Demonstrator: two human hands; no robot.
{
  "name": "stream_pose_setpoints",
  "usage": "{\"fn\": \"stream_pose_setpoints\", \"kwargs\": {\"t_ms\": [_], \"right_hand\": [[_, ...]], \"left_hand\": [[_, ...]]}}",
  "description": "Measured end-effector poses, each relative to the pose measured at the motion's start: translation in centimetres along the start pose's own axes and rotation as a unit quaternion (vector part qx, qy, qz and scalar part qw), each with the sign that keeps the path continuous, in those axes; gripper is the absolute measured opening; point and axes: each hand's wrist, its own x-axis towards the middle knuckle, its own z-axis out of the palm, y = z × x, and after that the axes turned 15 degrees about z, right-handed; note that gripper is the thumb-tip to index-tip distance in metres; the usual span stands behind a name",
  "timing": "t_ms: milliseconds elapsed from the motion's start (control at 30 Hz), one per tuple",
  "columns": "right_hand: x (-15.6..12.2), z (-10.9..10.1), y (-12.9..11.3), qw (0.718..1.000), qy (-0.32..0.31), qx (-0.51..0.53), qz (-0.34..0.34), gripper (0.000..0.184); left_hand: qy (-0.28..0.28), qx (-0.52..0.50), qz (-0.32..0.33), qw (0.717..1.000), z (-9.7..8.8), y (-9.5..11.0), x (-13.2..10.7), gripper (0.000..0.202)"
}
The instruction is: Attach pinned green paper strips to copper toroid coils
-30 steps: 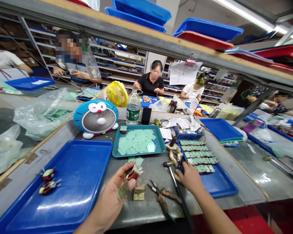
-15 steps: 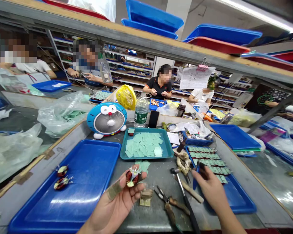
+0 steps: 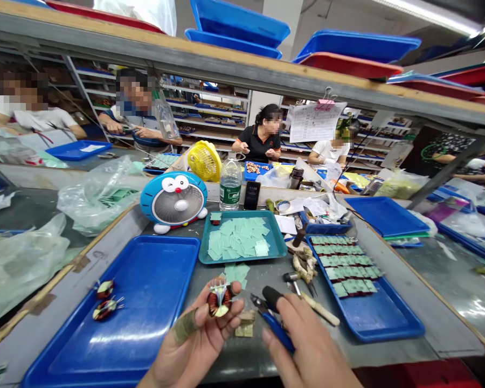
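My left hand [image 3: 198,337] holds a copper-wound coil [image 3: 219,303] between thumb and fingers, its pale wire leads pointing up. A wrap covers part of the thumb. Just to the right, my right hand [image 3: 307,342] grips blue-handled cutters [image 3: 278,330], their jaws turned toward the coil but apart from it. The index fingertip wears a black cover. Below and between the hands sits a small yellowish block [image 3: 244,326]. Two similar coils [image 3: 105,308] lie in the blue tray [image 3: 145,280] on the left.
A green tray [image 3: 204,253] of pale green cards stands behind the hands. At right, a blue tray [image 3: 388,318] carries rows of card-topped coils. A hammer [image 3: 293,277] and other tools lie between. A blue fan [image 3: 173,202] and bottle [image 3: 230,186] stand behind; co-workers sit beyond.
My right hand has moved left from the right-hand tray, bringing the blue-handled cutters near the coil. My left hand still holds the coil in nearly the same place.
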Motion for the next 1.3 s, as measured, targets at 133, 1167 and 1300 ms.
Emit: {"fn": "stream_pose_setpoints", "kwargs": {"t_ms": [133,1167,1300], "right_hand": [[0.6,0.6,-2.3,0.99,0.026,-0.119,-0.075,0.026],[3.5,-1.3,-5.3,0.968,-0.155,0.072,0.183,0.033],[2.4,-0.4,-4.1,0.985,-0.094,0.075,0.125,0.015]], "left_hand": [[-0.011,0.05,0.024,0.998,0.5,-0.2,-0.4,0.042],[0.041,0.249,0.045,0.967,-0.5,0.3,-1.2,0.054],[0.024,0.191,0.041,0.98,-0.1,0.4,-0.9,0.053]]}}
